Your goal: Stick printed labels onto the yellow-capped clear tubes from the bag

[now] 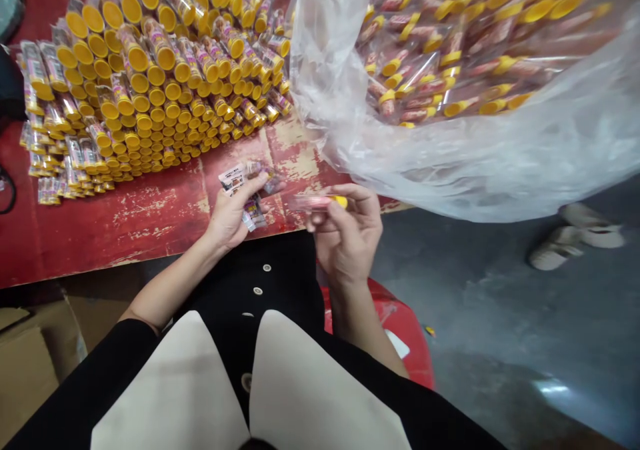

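Observation:
My left hand (234, 211) is closed on several small printed plastic packets (255, 213), just over the front edge of the table. Thumb and fingers of my right hand (353, 230) pinch a clear tube with a yellow cap (339, 202). The tube has reddish contents and points left toward the packets, its far end blurred. A gap shows between the tube and my left hand. Behind my left hand rises a stack of yellow-capped tubes (150, 97) in clear wrap. A large clear plastic bag (380, 150) full of similar yellow-capped tubes lies beyond my right hand.
The red table (165, 217) has worn, scratched paint. Below it at left are cardboard boxes (30, 363). A red stool (410, 343) is under me, and a pair of shoes (560, 243) rests on the grey floor (480, 317) at right.

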{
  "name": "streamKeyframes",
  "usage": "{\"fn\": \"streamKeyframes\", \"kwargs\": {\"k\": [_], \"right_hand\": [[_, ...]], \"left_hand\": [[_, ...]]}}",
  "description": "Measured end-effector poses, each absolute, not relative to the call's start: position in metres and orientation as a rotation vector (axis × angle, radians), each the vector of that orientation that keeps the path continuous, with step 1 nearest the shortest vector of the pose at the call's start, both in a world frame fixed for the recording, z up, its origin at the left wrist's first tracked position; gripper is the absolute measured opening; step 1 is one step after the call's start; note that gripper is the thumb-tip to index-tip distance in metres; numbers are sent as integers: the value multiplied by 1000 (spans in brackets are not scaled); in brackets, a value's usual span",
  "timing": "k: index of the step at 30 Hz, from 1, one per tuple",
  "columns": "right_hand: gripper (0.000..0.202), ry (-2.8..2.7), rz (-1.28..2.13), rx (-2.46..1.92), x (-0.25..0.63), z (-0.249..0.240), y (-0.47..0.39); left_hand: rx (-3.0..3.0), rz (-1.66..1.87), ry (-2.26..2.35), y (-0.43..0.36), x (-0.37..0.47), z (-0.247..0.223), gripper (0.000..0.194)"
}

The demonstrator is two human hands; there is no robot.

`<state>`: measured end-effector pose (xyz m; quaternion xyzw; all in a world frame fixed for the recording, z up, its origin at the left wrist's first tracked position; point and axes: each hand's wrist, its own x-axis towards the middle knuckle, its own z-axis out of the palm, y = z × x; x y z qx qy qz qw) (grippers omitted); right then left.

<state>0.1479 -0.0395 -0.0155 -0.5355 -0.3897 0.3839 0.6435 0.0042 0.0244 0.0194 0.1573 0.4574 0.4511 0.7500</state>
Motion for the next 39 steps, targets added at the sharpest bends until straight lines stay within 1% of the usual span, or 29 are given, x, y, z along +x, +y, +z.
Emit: {"fn": "streamKeyframes", "kwargs": {"k": [3, 5, 10, 14, 20, 23, 27, 33, 36, 39], "right_hand": [[16, -934, 1034, -1210, 152, -13, -36], [15, -970, 1061, -1248, 147, -8, -31], [21, -1023, 1073, -1302, 130, -1, -19], [21, -1054, 1077, -1322, 133, -2, -15], [25, -1131, 1309, -1233, 146, 0, -18], [25, -995, 1344, -1173, 153, 1, -23], [24, -889, 1155, -1089, 155, -1, -27], [15, -1025, 761, -1243, 140, -8, -32], [20, -1049, 541, -1273, 136, -12, -40], [35, -1189, 282, -1303, 137, -14, -46]], "left_hand": [[293, 1004, 1029, 23, 6, 18, 25], [256, 1011, 1032, 20, 10, 17, 26], [269, 1034, 1005, 12, 16, 12, 30], [304, 1106, 1026, 11, 11, 9, 31], [191, 1094, 1083, 13, 4, 2, 44], [144, 1132, 1120, 15, 3, -1, 43], [129, 1114, 1114, 15, 3, -3, 37], [144, 1077, 1075, 11, 5, -1, 33], [151, 1071, 1085, 10, 5, 1, 32], [170, 1058, 1110, 10, 4, 3, 34]]}}
